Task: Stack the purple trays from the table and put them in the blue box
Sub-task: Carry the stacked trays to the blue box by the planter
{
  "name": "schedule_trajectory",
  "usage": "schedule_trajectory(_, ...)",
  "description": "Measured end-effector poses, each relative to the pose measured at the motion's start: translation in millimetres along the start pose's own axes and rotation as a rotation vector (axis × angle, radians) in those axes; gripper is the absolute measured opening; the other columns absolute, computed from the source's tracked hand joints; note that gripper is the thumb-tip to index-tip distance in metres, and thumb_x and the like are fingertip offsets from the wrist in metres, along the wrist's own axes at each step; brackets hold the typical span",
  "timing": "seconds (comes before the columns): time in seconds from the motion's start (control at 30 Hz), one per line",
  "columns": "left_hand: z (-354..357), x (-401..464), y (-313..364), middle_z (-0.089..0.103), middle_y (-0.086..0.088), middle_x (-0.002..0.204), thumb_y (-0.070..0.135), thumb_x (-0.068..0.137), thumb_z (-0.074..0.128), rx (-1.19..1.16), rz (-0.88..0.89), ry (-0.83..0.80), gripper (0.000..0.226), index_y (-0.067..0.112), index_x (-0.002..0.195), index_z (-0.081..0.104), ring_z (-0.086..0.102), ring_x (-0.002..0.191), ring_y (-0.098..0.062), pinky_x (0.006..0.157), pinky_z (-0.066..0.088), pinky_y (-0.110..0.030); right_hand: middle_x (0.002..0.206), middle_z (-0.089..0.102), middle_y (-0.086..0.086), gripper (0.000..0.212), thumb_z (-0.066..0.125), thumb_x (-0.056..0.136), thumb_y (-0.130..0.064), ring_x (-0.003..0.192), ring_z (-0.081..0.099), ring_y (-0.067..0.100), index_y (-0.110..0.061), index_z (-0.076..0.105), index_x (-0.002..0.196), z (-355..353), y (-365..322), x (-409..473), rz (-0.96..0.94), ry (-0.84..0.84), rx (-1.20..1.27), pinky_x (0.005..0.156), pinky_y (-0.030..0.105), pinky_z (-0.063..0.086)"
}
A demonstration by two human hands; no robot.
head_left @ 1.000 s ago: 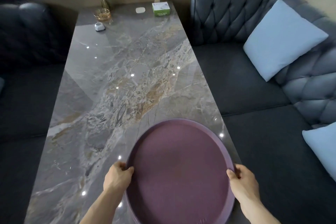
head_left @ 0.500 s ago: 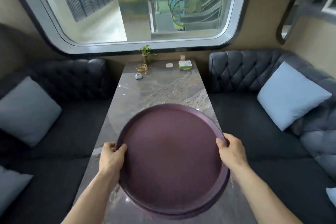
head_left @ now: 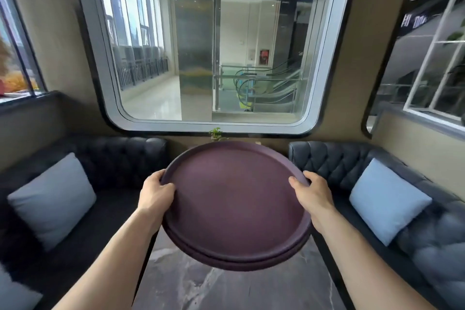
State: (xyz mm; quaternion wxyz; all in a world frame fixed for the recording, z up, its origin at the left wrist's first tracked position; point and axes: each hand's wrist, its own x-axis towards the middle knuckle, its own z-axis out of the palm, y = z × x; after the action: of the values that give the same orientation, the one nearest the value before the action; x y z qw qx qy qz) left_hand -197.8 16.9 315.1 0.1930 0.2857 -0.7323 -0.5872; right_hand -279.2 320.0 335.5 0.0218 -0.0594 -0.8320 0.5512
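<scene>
A stack of round purple trays [head_left: 234, 206] hangs in the air above the grey marble table [head_left: 239, 287], tilted a little toward me. At its near edge the rims of two trays show, one nested under the other. My left hand [head_left: 156, 192] grips the stack's left rim, thumb on top. On the right rim my right hand [head_left: 313, 192] holds it the same way. No blue box is in view.
Dark tufted sofas [head_left: 334, 161] line both sides of the table, with a grey cushion [head_left: 51, 199] on the left and a light blue cushion [head_left: 388, 200] on the right. A small plant [head_left: 216, 133] peeks over the trays below a large window.
Both hands have lifted the trays off the table and up to chest height. My view has swung upward from the tabletop to the window.
</scene>
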Motion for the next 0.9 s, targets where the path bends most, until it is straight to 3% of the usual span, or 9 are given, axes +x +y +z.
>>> schedule_trajectory(0.17,-47,-8,1,0.078,0.000,0.093,0.017,0.074,0.052,-0.049,0.034,-0.005,0.043,0.035,0.108,0.071,0.073,0.086,-0.028,0.082,0.060,-0.051,0.147,0.045,0.008,0.061,0.062,0.091,-0.036,0.129,0.049,0.032,-0.019,0.041,0.145,8,-24,-52,-0.010,0.059,0.017,0.105,0.045,0.042)
schedule_trajectory(0.3,-72,-23,-6,0.066,0.005,0.118,0.022,0.093,0.050,-0.072,0.085,0.018,0.050,0.041,0.139,0.050,0.065,0.106,-0.023,0.100,0.051,-0.042,0.143,0.050,0.007,0.049,0.060,0.093,-0.024,0.123,0.053,0.030,-0.020,0.047,0.140,16,-29,-84,-0.017,0.144,0.024,0.101,0.041,0.044)
schedule_trajectory(0.37,-82,-26,-10,0.066,0.003,0.123,0.017,0.093,0.048,-0.069,0.095,0.008,0.050,0.038,0.139,0.052,0.064,0.109,-0.023,0.100,0.050,-0.040,0.139,0.054,0.009,0.044,0.056,0.094,-0.014,0.117,0.057,0.031,-0.020,0.051,0.137,18,-30,-97,-0.009,0.204,-0.001,0.096,0.039,0.047)
schedule_trajectory(0.5,-94,-29,-15,0.067,-0.001,0.128,0.014,0.092,0.046,-0.042,0.081,-0.002,0.050,0.032,0.138,0.055,0.064,0.110,-0.026,0.096,0.051,-0.037,0.138,0.054,0.011,0.054,0.043,0.089,0.007,0.118,0.056,0.033,-0.016,0.052,0.138,20,-32,-118,0.028,0.261,-0.013,0.093,0.036,0.047)
schedule_trajectory(0.77,-90,-35,-18,0.069,-0.003,0.123,0.013,0.091,0.047,-0.062,0.063,-0.051,0.049,0.031,0.136,0.058,0.065,0.103,-0.024,0.083,0.049,-0.030,0.137,0.056,0.012,0.059,0.043,0.086,0.011,0.118,0.058,0.034,-0.014,0.053,0.138,9,-22,-137,0.069,0.315,-0.016,0.096,0.038,0.048)
schedule_trajectory(0.9,-66,-49,-11,0.067,-0.004,0.121,0.013,0.092,0.046,-0.070,0.083,-0.103,0.048,0.032,0.135,0.058,0.064,0.097,-0.024,0.077,0.047,-0.030,0.124,0.065,0.008,0.057,0.043,0.079,0.008,0.103,0.063,0.032,-0.019,0.064,0.125,-16,-6,-137,0.080,0.379,0.003,0.080,0.032,0.053)
